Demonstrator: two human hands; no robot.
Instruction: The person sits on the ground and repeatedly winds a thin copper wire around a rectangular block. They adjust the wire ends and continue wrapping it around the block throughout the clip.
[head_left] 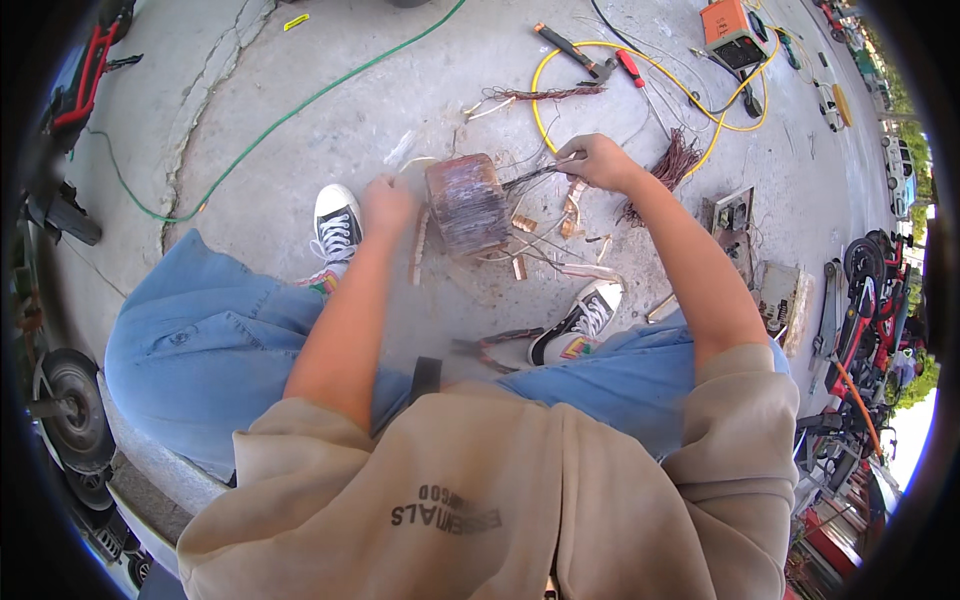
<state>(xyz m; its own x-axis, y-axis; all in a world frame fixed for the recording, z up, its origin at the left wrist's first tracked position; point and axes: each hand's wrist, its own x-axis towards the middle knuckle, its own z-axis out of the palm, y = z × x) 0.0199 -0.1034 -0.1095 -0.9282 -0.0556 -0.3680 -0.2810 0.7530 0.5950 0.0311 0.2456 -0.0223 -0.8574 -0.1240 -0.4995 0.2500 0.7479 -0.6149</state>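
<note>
Between my shoes on the concrete stands a rusty, laminated metal core (468,205), brown on top with a ridged grey side. Dark wire strands (528,179) stick out of its right end, and my right hand (597,163) is closed around them. My left hand (389,207) is beside the core's left end, smeared by motion, so its fingers cannot be made out. A pale curved strip (417,161) lies between that hand and the core. Loose wires (540,245) and copper-coloured pieces (571,208) lie right of the core.
Pliers (497,350) lie by my right shoe. Farther off are a hammer (578,52), a red-handled screwdriver (630,68), reddish wire bundles (676,160), a yellow cable (542,100) and an orange machine (735,33). A green hose (330,98) crosses the left; metal boxes (732,225) stand right.
</note>
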